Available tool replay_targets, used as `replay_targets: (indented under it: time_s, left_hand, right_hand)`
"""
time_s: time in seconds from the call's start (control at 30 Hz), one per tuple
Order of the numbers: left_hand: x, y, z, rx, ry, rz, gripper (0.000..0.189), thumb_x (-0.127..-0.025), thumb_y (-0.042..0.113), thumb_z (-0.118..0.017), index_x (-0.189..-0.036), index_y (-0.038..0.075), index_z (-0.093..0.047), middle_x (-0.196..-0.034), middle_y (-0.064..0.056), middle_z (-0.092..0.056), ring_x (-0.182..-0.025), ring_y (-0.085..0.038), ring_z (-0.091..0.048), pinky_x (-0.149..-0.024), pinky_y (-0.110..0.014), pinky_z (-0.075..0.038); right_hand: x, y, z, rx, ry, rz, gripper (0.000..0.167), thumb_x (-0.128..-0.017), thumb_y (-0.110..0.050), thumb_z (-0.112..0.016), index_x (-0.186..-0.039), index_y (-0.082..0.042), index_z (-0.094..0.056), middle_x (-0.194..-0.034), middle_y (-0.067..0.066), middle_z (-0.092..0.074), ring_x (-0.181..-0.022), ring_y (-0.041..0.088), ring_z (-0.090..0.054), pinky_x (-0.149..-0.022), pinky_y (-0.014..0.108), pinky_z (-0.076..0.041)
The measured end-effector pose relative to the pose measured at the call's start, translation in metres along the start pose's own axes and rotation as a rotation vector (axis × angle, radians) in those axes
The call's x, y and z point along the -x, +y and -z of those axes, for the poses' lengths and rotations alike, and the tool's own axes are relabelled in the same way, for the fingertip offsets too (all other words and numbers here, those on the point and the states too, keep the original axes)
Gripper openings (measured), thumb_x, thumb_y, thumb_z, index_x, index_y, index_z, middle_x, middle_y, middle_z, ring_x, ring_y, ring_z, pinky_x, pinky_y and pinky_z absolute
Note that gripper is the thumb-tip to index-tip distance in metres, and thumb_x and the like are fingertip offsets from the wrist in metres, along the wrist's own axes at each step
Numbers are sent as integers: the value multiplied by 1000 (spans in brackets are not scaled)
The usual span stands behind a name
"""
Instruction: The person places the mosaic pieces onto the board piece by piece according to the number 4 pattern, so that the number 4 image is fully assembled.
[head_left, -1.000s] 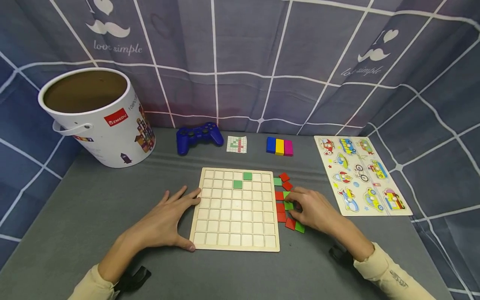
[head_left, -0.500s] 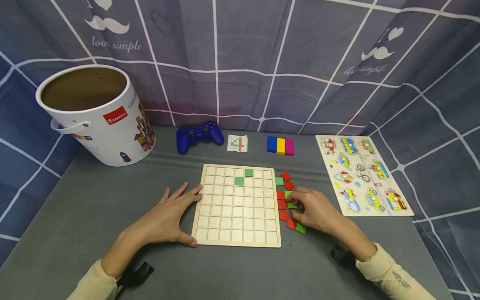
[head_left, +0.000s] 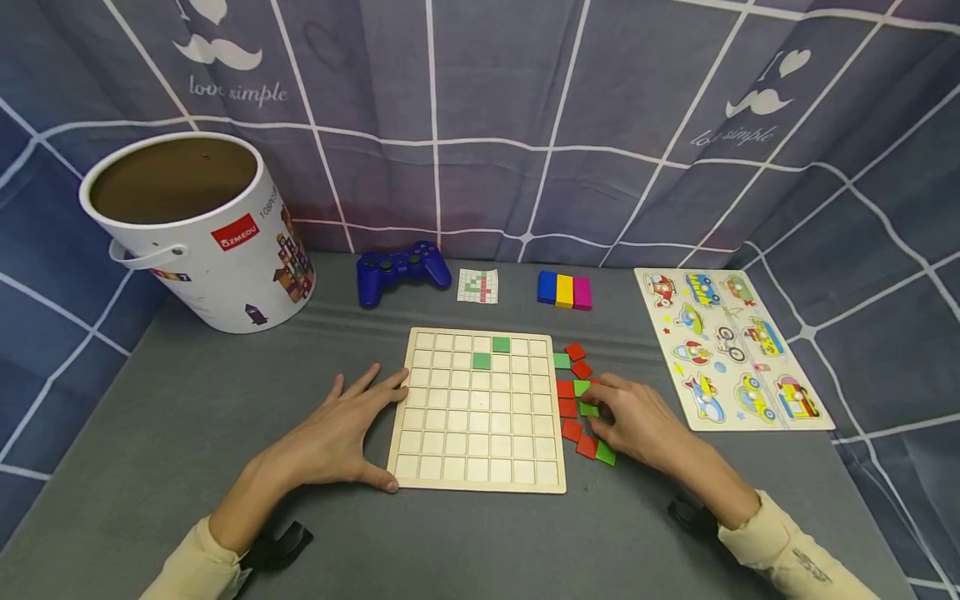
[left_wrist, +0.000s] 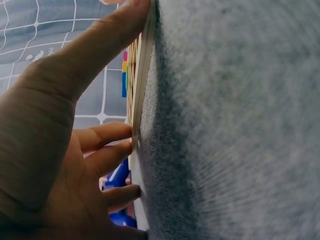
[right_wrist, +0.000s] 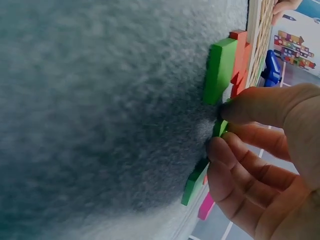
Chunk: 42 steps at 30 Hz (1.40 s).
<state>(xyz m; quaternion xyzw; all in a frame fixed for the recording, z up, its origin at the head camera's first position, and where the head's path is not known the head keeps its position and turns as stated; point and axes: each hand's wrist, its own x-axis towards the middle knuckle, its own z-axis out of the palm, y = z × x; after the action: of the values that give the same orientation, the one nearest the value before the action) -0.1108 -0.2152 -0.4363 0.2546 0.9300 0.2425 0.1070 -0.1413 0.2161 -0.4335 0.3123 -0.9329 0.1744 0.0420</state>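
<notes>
A square wooden grid board [head_left: 480, 492] lies flat, with two green tiles [head_left: 501, 345] seated in its upper cells. My left hand [head_left: 337, 437] is spread along the board's left side, fingertips on the edge and thumb by the near corner. Right of the board, my right hand [head_left: 637, 421] curls over a loose cluster of tiles, pinching a green tile [right_wrist: 220, 128] low over the table between thumb and fingers. Around it lie several red tiles [head_left: 566, 389] and more green tiles [head_left: 605, 453]. The fingers partly cover the cluster.
A white bucket [head_left: 262, 292] stands at the back left. Along the back are a blue game controller [head_left: 403, 273], a small grid pattern card [head_left: 477, 286] and blue, yellow and magenta blocks [head_left: 565, 291]. A vehicle puzzle board [head_left: 727, 350] lies at right.
The grid board has slid slightly away from me with the left hand still at its edge. The right hand stays over the tiles, where a bit of red now shows behind the fingers.
</notes>
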Motion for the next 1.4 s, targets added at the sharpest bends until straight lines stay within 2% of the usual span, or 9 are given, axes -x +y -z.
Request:
replay_targets:
  time_s: [0.1,0.33,0.67,0.87,1.17,1.4]
  left_hand:
    - [0,0,0,-1,4,-3,120,-52,67,-89,-152,19,-43,-165,3,-21,-151,-36,-9,-106,-78,-6]
    - [0,-1,3,-6,11,-4,120,-52,68,-89,-152,19,-44,-165,2,-21,-151,-37,-9,-106,-78,-6]
    - [-1,-2,4,-6,8,1,120,-52,68,-89,-152,19,-43,-165,2,-21,-151,-36,-9,-106,-77,-5]
    - [-1,-1,4,-2,5,-10,119,-54,67,-89,-152,18,-44,-165,2,-21,-151,-36,-9,-106,-77,-5]
    - [-3,2,-1,6,8,-20,120,-53,68,-89,-152,16,-44,-165,1,-22,-151,-37,-9,-106,-77,-5]
    - [3,0,0,8,-6,-1,120,-53,68,-88,-152,17,-44,-165,2,-22,-151,-36,-8,-107,-77,-4]
  right_hand:
    - [3,1,1,20,16,19,24,-75,-6,-82,-98,-11,-79,-86,-4,-60,-65,7,-49,-53,24,-40]
    - [5,2,2,35,32,30,27,-74,-6,-83,-100,-15,-80,-93,-3,-63,-71,13,-58,-57,29,-46]
    - [-3,-1,5,25,27,86,22,-76,-14,-83,-96,-11,-76,-84,-6,-60,-63,5,-46,-54,24,-41]
    - [-18,-16,1,2,21,120,23,-78,-16,-83,-99,-10,-76,-94,-2,-65,-70,10,-56,-60,26,-48]
    - [-53,-34,-6,-43,25,171,18,-81,-16,-80,-98,-12,-75,-89,-3,-62,-65,8,-51,-55,23,-42]
    - [-85,-52,-23,-85,-15,187,14,-84,-18,-76,-98,-14,-76,-87,-4,-61,-62,5,-48,-51,22,-41]
